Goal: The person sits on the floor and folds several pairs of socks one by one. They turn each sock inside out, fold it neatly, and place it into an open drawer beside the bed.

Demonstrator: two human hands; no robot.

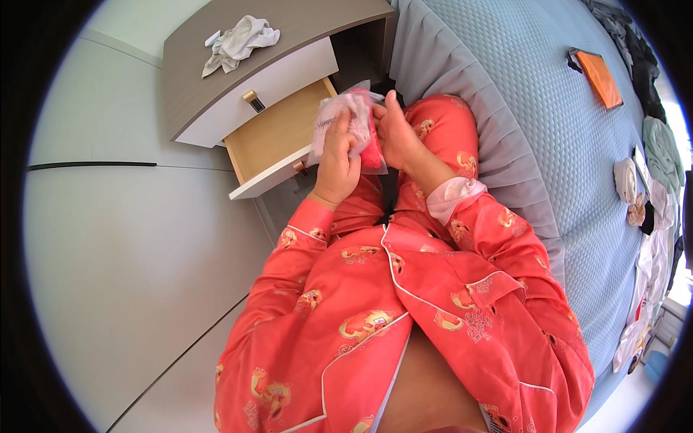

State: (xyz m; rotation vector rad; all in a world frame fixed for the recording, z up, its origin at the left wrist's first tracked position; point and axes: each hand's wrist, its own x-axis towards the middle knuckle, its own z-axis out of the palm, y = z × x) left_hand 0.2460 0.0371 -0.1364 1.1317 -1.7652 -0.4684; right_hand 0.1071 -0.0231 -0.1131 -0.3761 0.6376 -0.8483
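Observation:
My left hand [337, 162] holds a clear plastic packet with pale pink contents [358, 111], its fingers lying across the front face, which bears writing. Pressed behind it is a bright red packet [371, 149], also in clear plastic. Close by on the right, my right hand [398, 132] has its thumb raised and apart from the fingers. Those fingertips reach the packets' right edge; whether they touch is unclear. Below and left of the packets, a wooden drawer [276, 132] with a white front is pulled out of the nightstand [303, 19].
A crumpled whitish cloth [241, 43] lies on the nightstand top. Pale cabinet panels [135, 233] stand on the left. On the right is a bed with a blue quilted cover [520, 65]. An orange pouch [600, 78], a rolled white cloth [625, 181] and several garments lie on it.

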